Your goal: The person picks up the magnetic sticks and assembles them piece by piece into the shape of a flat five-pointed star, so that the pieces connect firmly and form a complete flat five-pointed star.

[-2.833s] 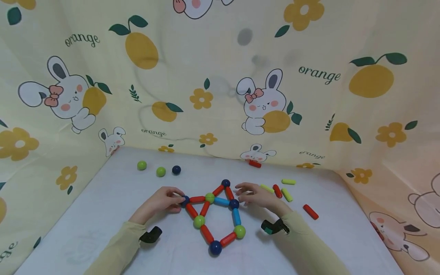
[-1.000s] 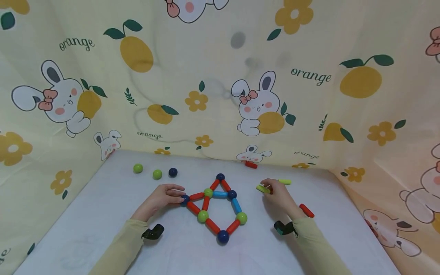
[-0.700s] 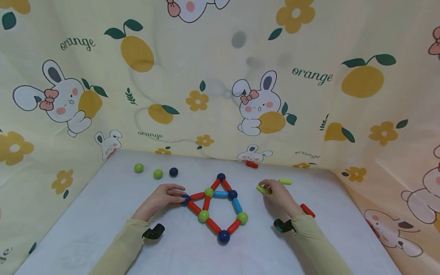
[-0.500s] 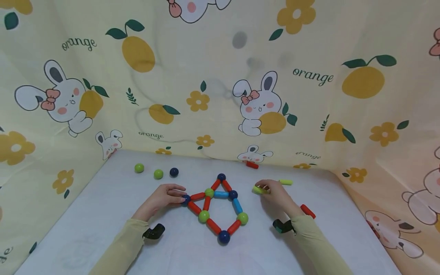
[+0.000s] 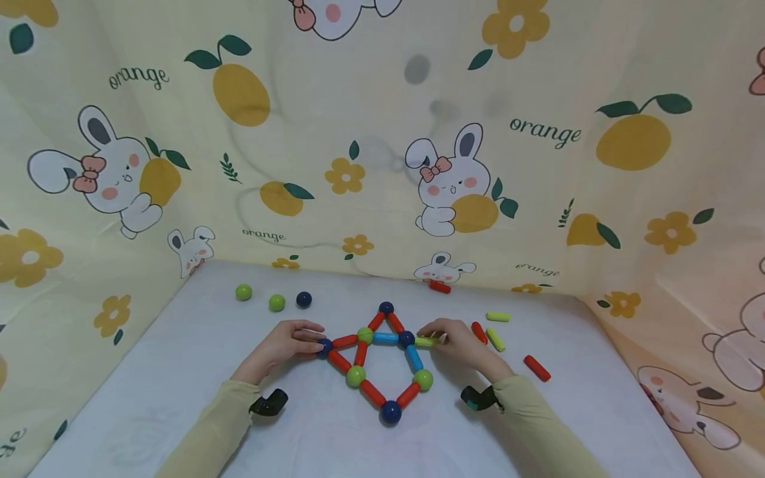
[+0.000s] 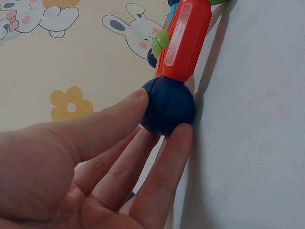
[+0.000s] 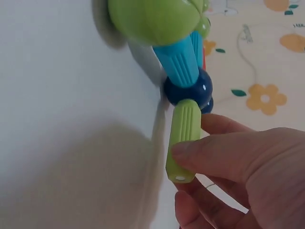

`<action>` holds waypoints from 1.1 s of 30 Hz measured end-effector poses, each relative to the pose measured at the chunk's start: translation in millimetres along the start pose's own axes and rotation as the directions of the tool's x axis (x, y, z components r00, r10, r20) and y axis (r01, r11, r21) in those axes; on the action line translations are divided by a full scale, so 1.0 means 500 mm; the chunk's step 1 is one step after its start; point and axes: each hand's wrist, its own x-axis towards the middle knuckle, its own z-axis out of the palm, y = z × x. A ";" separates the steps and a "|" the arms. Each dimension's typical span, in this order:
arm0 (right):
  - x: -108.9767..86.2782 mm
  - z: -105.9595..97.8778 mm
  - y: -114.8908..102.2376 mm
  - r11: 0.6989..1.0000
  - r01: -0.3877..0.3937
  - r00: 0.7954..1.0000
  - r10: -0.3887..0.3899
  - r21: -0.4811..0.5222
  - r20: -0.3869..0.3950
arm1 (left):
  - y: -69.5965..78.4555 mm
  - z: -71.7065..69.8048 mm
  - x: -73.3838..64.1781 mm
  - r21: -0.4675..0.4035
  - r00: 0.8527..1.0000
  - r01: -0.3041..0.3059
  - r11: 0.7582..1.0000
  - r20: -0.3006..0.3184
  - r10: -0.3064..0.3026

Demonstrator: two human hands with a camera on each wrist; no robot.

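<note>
A flat frame of magnetic rods and balls lies mid-table, with red rods (image 5: 373, 394), blue rods (image 5: 414, 359), green balls (image 5: 356, 377) and dark blue balls. My left hand (image 5: 281, 346) pinches the dark blue ball (image 6: 167, 106) at the frame's left corner between thumb and fingers. Between thumb and fingers my right hand (image 5: 460, 344) grips a yellow-green rod (image 7: 185, 138). That rod's far end touches the dark blue ball (image 7: 190, 90) at the frame's right side, where two blue rods meet.
Two green balls (image 5: 277, 303) and a dark blue ball (image 5: 303, 299) lie at the back left. Loose yellow-green rods (image 5: 495, 339) and red rods (image 5: 537, 368) are scattered right of my right hand. Another red rod (image 5: 440, 287) lies against the patterned cloth backdrop.
My right hand first reached right among the loose rods and took hold of a yellow-green one. It has since carried it left to the frame's right ball. My left hand stays at its ball.
</note>
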 end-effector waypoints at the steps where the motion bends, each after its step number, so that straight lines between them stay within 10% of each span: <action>1: 0.000 0.002 -0.002 1.000 -0.004 1.000 0.004 -0.002 -0.001 | -0.001 0.000 0.000 0.000 1.000 0.001 1.000 0.001 -0.001; 15: -0.048 -0.066 0.037 0.996 -0.080 0.991 0.084 0.043 -0.108 | 0.001 0.002 0.004 0.010 1.000 0.017 1.000 -0.007 -0.017; 33: -0.069 -0.091 0.099 0.934 -0.346 0.924 0.322 -0.088 -0.207 | 0.002 -0.001 0.000 0.016 1.000 0.022 1.000 -0.010 -0.022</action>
